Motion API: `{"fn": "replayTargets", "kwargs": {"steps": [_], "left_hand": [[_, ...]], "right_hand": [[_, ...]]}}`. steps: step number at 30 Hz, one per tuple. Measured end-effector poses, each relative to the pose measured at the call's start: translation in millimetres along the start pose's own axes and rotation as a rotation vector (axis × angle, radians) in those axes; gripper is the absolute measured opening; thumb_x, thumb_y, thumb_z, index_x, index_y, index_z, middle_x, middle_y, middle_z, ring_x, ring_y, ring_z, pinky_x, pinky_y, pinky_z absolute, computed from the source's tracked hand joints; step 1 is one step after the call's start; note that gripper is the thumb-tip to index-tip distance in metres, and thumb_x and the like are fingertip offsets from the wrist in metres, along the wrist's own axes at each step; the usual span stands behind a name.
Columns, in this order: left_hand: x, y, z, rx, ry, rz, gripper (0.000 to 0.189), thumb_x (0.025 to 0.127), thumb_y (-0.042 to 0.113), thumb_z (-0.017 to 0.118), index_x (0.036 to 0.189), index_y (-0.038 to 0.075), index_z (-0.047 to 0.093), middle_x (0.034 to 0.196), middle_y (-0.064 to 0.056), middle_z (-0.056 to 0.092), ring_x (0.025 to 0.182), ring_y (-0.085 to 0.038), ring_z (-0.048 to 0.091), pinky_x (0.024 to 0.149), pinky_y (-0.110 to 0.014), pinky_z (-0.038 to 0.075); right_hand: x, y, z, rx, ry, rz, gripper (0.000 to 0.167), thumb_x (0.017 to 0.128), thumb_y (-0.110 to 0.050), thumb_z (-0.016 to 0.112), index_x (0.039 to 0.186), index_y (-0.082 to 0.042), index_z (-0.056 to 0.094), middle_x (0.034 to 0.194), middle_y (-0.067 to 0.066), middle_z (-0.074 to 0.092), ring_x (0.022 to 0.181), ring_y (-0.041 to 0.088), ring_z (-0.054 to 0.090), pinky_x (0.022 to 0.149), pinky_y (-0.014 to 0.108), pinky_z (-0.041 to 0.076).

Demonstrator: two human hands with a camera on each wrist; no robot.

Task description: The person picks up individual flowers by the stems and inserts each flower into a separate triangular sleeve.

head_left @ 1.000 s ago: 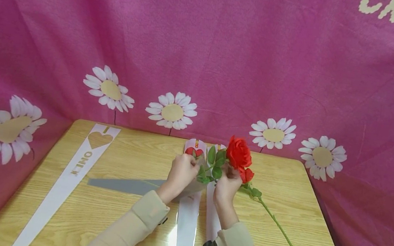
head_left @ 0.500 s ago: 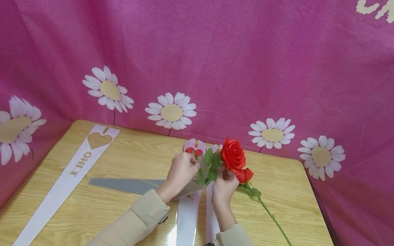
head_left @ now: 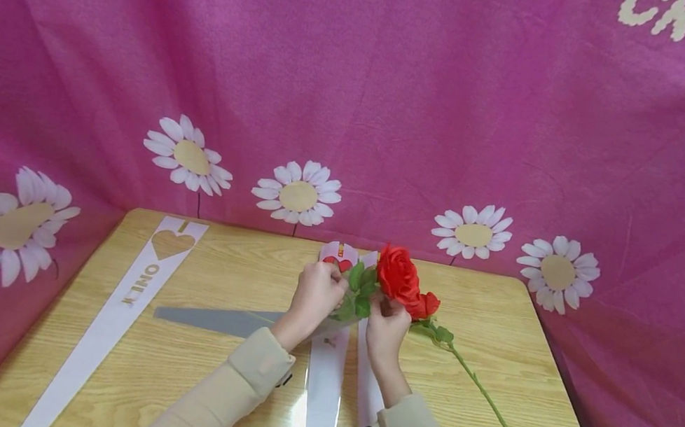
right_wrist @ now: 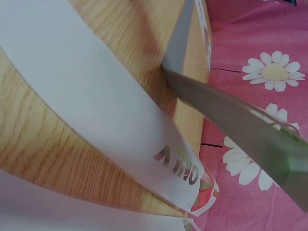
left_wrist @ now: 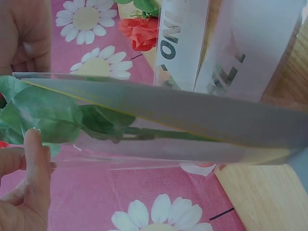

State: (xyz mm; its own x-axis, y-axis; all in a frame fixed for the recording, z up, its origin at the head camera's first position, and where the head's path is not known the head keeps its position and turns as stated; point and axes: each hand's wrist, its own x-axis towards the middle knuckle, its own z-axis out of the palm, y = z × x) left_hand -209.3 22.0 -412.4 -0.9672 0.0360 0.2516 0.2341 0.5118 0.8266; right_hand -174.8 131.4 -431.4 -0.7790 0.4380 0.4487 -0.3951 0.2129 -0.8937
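A red rose point(head_left: 398, 273) with green leaves point(head_left: 363, 288) lies partly inside a tapered sleeve point(head_left: 204, 317), grey on one side and clear on the other. My left hand point(head_left: 315, 298) pinches the sleeve near its wide mouth. Just below the bloom, the fingers of my right hand point(head_left: 387, 328) are curled on the rose; the exact grip is hidden. In the left wrist view the leaves and stem point(left_wrist: 144, 134) show through the clear film. The sleeve point(right_wrist: 231, 120) also crosses the right wrist view, its narrow end folded aside.
A second rose point(head_left: 426, 306) lies at the right, its stem point(head_left: 487, 392) reaching toward the front. Two white-pink sleeves, one nearer the middle point(head_left: 324, 394), lie beneath the hands. Another white sleeve point(head_left: 94, 333) printed ONLY lies at the left. A pink flowered cloth point(head_left: 393, 106) surrounds the wooden table point(head_left: 235, 265).
The held rose's bloom and leaves have shifted left and slightly down toward the sleeve's mouth. My right hand has moved slightly left with it, while my left hand has stayed nearly still.
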Motion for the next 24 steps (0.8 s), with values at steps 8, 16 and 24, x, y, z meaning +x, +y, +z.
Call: {"fn": "replayTargets", "kwargs": {"steps": [8, 16, 24], "left_hand": [[-0.4, 2.5, -1.3, -0.048, -0.029, -0.017, 0.01, 0.08, -0.002, 0.057, 0.076, -0.005, 0.066, 0.061, -0.007, 0.062, 0.042, -0.005, 0.055, 0.041, -0.017, 0.046], [-0.4, 5.4, -2.1, -0.048, -0.024, -0.008, 0.01, 0.08, -0.001, 0.058, 0.081, -0.006, 0.068, 0.063, -0.008, 0.063, 0.044, -0.006, 0.056, 0.042, -0.016, 0.046], [-1.2, 6.7, -3.4, -0.054, -0.031, 0.007, 0.009, 0.08, -0.001, 0.061, 0.083, -0.006, 0.068, 0.067, -0.011, 0.064, 0.046, -0.008, 0.057, 0.044, -0.016, 0.047]], "right_hand": [[1.5, 1, -4, 0.024, -0.091, -0.007, 0.004, 0.071, 0.017, 0.053, 0.071, 0.018, 0.056, 0.061, 0.016, 0.055, 0.057, 0.001, 0.048, 0.054, 0.011, 0.042], [3.5, 2, -6, -0.102, -0.169, 0.08, 0.003, 0.066, 0.013, 0.06, 0.066, 0.014, 0.057, 0.054, 0.008, 0.052, 0.052, 0.004, 0.041, 0.051, 0.019, 0.039], [10.1, 33, -9, -0.21, -0.268, 0.099, 0.024, 0.067, 0.005, 0.068, 0.09, 0.01, 0.063, 0.078, 0.02, 0.064, 0.068, 0.016, 0.051, 0.067, 0.031, 0.049]]}}
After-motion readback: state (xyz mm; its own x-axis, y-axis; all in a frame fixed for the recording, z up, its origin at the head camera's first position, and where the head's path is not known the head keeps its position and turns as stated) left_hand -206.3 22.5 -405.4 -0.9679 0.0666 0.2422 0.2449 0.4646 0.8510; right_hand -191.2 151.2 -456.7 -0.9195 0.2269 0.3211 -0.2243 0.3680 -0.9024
